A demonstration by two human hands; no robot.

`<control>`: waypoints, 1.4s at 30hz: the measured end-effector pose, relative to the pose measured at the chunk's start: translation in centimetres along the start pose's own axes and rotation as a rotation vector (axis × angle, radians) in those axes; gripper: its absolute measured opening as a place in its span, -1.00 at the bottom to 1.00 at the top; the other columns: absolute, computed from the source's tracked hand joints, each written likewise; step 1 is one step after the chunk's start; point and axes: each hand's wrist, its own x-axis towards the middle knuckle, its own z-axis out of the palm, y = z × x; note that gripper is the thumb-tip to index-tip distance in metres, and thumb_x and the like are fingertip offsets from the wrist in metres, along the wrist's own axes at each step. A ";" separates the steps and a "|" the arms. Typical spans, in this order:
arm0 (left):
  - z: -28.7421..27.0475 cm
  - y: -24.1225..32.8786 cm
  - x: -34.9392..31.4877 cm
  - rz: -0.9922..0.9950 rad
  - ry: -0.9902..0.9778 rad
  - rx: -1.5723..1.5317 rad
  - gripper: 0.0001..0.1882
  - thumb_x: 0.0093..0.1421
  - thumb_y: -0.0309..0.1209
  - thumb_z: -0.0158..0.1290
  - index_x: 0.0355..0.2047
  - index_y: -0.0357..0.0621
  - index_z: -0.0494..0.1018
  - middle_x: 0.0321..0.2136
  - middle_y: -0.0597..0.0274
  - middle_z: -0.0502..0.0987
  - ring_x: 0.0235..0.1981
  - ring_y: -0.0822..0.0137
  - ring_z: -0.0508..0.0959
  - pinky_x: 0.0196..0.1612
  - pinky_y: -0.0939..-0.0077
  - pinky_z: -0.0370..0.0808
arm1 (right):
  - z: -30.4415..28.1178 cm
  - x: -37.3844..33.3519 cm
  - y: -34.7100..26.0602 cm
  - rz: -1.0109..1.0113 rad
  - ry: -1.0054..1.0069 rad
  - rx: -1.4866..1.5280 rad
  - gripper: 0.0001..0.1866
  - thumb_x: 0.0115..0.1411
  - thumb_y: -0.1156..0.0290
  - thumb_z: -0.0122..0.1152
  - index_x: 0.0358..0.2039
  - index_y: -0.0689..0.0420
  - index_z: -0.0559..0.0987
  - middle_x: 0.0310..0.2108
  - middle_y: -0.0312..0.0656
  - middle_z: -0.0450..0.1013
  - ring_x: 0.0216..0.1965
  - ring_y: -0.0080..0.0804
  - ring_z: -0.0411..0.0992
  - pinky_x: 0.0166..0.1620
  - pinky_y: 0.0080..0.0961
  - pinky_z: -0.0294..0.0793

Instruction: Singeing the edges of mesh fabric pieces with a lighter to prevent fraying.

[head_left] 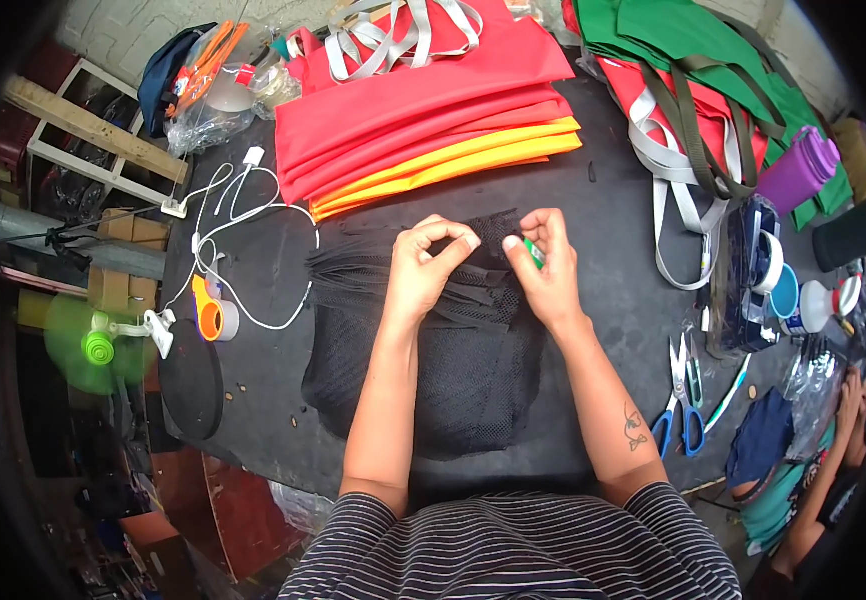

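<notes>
Black mesh fabric (423,375), folded in a stack, lies on the dark table in front of me. Across its far part runs a bundle of thin black strips (353,265). My left hand (421,265) hovers over the strips with thumb and forefinger pinched together; whatever is between them is too small to make out. My right hand (551,280) is closed around a small green object (532,252), mostly hidden by the fingers, so its kind is unclear. Between both hands a piece of the black mesh (493,228) sticks up, close to the fingertips.
Red and yellow fabric bags (423,130) with grey straps are stacked beyond the mesh. Green bags (673,40) lie far right. Blue-handled scissors (681,400) and a purple bottle (799,170) are at right. A tape dispenser (215,315) and white cable (253,235) sit left.
</notes>
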 end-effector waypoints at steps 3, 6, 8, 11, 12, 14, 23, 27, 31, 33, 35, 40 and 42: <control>0.1 -0.3 0.0 -0.097 0.063 -0.032 -0.84 0.21 -0.49 0.10 -0.25 -0.27 0.61 -0.39 0.20 0.59 -0.47 0.51 0.51 -0.31 0.61 0.45 | -0.5 -0.2 1.1 0.064 0.009 0.146 -0.79 0.23 0.41 0.14 -0.20 0.16 0.34 -0.36 -0.36 0.32 -0.31 -0.67 0.29 -0.20 -0.68 0.33; 0.7 0.4 0.0 -0.113 0.131 0.128 -0.77 0.25 -0.47 0.03 -0.12 -0.29 0.54 -0.34 0.12 0.59 -0.52 0.48 0.53 -0.39 0.60 0.48 | -0.6 -0.4 1.4 0.100 0.000 0.263 -0.83 0.25 0.43 0.09 -0.19 0.17 0.36 -0.35 -0.36 0.32 -0.31 -0.70 0.28 -0.20 -0.71 0.31; 1.0 1.6 0.0 -0.118 0.094 0.314 -0.74 0.24 -0.49 0.00 -0.09 -0.31 0.51 -0.24 -0.01 0.56 -0.44 0.25 0.60 -0.28 0.43 0.54 | -0.7 -0.7 0.7 0.085 -0.036 0.252 -0.85 0.26 0.44 0.07 -0.19 0.18 0.38 -0.34 -0.37 0.31 -0.31 -0.70 0.28 -0.19 -0.73 0.31; 0.6 -0.5 -0.2 0.017 0.125 0.558 -0.76 0.23 -0.52 -0.01 -0.12 -0.30 0.52 -0.17 -0.09 0.52 -0.29 0.02 0.59 -0.13 0.27 0.51 | -0.2 -0.9 0.1 0.073 -0.056 0.285 -0.85 0.24 0.45 0.08 -0.21 0.18 0.39 -0.34 -0.37 0.32 -0.31 -0.70 0.28 -0.19 -0.73 0.30; 0.7 -0.1 0.1 -0.057 0.102 0.540 -0.76 0.22 -0.52 -0.01 -0.13 -0.27 0.53 -0.20 -0.10 0.51 -0.18 -0.12 0.54 -0.04 0.17 0.45 | -0.3 -0.8 0.2 0.067 -0.061 0.308 -0.84 0.23 0.45 0.10 -0.21 0.19 0.39 -0.34 -0.37 0.32 -0.32 -0.70 0.28 -0.20 -0.72 0.30; 0.9 0.7 0.5 -0.090 0.104 0.599 -0.77 0.21 -0.51 0.00 -0.13 -0.25 0.52 -0.22 -0.08 0.50 -0.18 -0.11 0.54 -0.05 0.18 0.45 | -0.3 -0.8 0.2 0.051 -0.054 0.225 -0.79 0.20 0.43 0.15 -0.21 0.20 0.38 -0.36 -0.32 0.35 -0.33 -0.63 0.32 -0.21 -0.65 0.35; 0.2 0.8 0.2 -0.169 0.008 0.562 -0.83 0.16 -0.45 0.09 -0.23 -0.22 0.50 -0.23 -0.05 0.43 -0.11 -0.07 0.51 -0.04 0.18 0.43 | 0.1 0.3 -1.1 -0.077 -0.055 -0.095 -0.68 0.08 0.38 0.27 -0.21 0.19 0.38 -0.38 -0.13 0.44 -0.37 -0.30 0.45 -0.26 -0.41 0.48; 0.5 2.1 0.2 -0.225 0.011 0.626 -0.80 0.09 -0.48 0.18 -0.26 -0.23 0.48 -0.25 -0.05 0.40 -0.12 -0.06 0.51 -0.02 0.20 0.43 | 0.0 0.3 -0.8 -0.063 -0.088 -0.017 -0.68 0.10 0.38 0.25 -0.20 0.20 0.37 -0.36 -0.11 0.46 -0.33 -0.26 0.48 -0.23 -0.38 0.48; 0.1 1.8 0.4 -0.216 0.049 0.557 -0.77 0.03 -0.54 0.22 -0.27 -0.23 0.48 -0.26 0.02 0.38 -0.28 0.10 0.57 -0.15 0.32 0.50 | -0.1 0.1 -0.9 0.000 -0.190 0.041 -0.75 0.18 0.45 0.16 -0.19 0.24 0.35 -0.34 -0.23 0.40 -0.28 -0.56 0.37 -0.15 -0.60 0.39; 0.0 1.5 0.6 -0.192 0.077 0.322 -0.77 0.01 -0.63 0.21 -0.30 -0.29 0.46 -0.31 0.12 0.37 -0.49 0.34 0.54 -0.36 0.49 0.51 | -0.1 0.2 -1.0 -0.005 -0.183 0.032 -0.75 0.18 0.45 0.17 -0.19 0.24 0.35 -0.34 -0.23 0.40 -0.28 -0.56 0.37 -0.15 -0.60 0.39; -0.3 1.4 1.0 -0.255 0.048 0.192 -0.83 0.04 -0.66 0.18 -0.35 -0.33 0.43 -0.32 0.18 0.45 -0.53 0.45 0.58 -0.42 0.57 0.53 | 0.0 0.2 -1.0 -0.009 -0.174 0.022 -0.75 0.17 0.45 0.18 -0.19 0.23 0.35 -0.35 -0.23 0.40 -0.29 -0.55 0.37 -0.15 -0.59 0.39; -0.6 0.1 1.1 -0.280 -0.008 -0.141 -0.88 0.17 -0.62 0.08 -0.27 -0.36 0.48 -0.36 0.17 0.55 -0.45 0.42 0.62 -0.37 0.61 0.53 | 0.7 0.5 -0.9 -0.065 -0.101 -0.062 -0.68 0.08 0.37 0.27 -0.22 0.18 0.37 -0.39 -0.12 0.44 -0.34 -0.28 0.48 -0.25 -0.39 0.48; -0.5 0.1 1.1 -0.274 0.007 -0.207 -0.85 0.21 -0.60 0.05 -0.21 -0.38 0.48 -0.38 0.19 0.57 -0.44 0.44 0.62 -0.35 0.65 0.53 | 0.9 0.8 -1.0 -0.051 -0.094 -0.075 -0.67 0.07 0.37 0.28 -0.23 0.17 0.37 -0.40 -0.13 0.43 -0.36 -0.30 0.48 -0.26 -0.39 0.48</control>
